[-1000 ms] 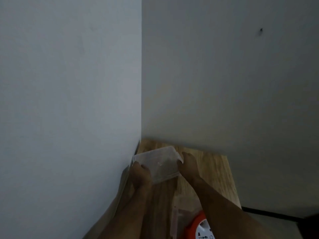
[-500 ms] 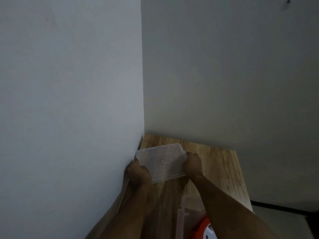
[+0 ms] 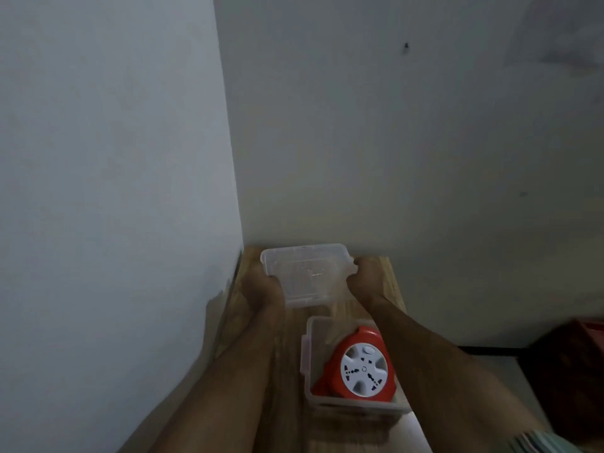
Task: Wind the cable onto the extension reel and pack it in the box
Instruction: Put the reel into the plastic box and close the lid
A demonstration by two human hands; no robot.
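Note:
A red extension reel [image 3: 356, 371] with a white socket face lies inside a clear plastic box [image 3: 307, 361] on the wooden table [image 3: 287, 403]. Its cable is not visible outside the box. Beyond the box, a clear plastic lid [image 3: 305, 273] is held above the table's far end. My left hand [image 3: 264, 289] grips the lid's left edge and my right hand [image 3: 364, 276] grips its right edge. The right forearm crosses over the box's right side and hides part of it.
White walls meet in a corner just behind the table's far end and along its left side. A dark red object [image 3: 575, 371] sits low at the right, beyond the table's right edge. A black strip [image 3: 490, 351] runs along the wall base.
The view has tilted down, showing the box with the reel. The lid, held by both hands, has lifted slightly and turned flatter toward me.

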